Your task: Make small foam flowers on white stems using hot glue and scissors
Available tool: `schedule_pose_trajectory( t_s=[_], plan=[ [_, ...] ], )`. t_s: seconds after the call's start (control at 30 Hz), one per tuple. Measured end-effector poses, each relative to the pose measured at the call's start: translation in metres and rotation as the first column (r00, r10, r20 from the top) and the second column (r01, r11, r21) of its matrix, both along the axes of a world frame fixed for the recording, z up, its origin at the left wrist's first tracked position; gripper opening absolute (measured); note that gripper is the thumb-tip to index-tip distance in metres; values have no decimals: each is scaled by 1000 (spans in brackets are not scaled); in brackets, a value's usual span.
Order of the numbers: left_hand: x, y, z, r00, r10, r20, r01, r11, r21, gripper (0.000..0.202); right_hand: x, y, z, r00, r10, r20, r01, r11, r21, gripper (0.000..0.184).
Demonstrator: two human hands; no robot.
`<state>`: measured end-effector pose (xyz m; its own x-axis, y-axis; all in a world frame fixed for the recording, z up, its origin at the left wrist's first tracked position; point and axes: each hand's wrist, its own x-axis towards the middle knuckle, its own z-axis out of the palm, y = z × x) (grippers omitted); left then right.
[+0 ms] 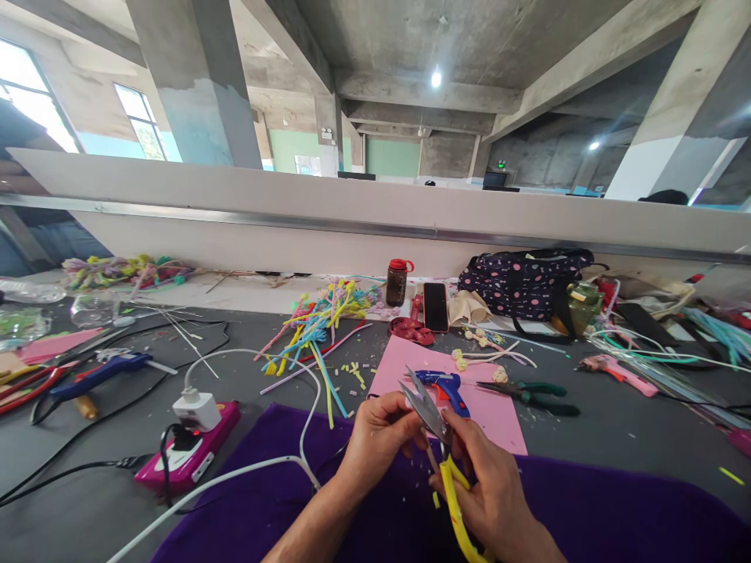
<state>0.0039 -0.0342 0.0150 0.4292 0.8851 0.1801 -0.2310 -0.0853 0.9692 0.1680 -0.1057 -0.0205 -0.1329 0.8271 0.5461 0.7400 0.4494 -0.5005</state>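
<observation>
My right hand [496, 481] is wrapped round a pair of scissors [431, 410] with yellow handles, their blades slightly apart and pointing up and left. Close against the blades, my left hand [380, 434] is closed in a pinch. Something small and pale shows at its fingertips, too little of it to name. A thin stick-like piece runs between the two hands below the blades. Just beyond them, a small blue glue gun [450, 391] lies on a pink sheet [390, 363]. Green-handled pliers [543, 396] rest at the sheet's right side.
Purple cloth [275, 477] covers the near table. Left are a magenta power strip [220, 438] with cables and a larger blue glue gun [109, 375]. Farther back are colourful fuzzy stems [332, 317], a bottle [397, 285], a phone [435, 306], a patterned bag [525, 285] and a pink glue gun [622, 374].
</observation>
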Motion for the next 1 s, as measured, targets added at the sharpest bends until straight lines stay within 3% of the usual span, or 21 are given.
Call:
schedule_pose_trajectory(
  t_s=[0.57,1.0],
  plan=[
    [0,-2,4,1000,5,-14,-5,1000,0,19,1,-6,8,998,53,-19,-55,991,-120,54],
    [-1,-2,4,998,18,-52,-17,1000,23,21,9,-5,2,998,27,62,-26,999,-22,51]
  ],
)
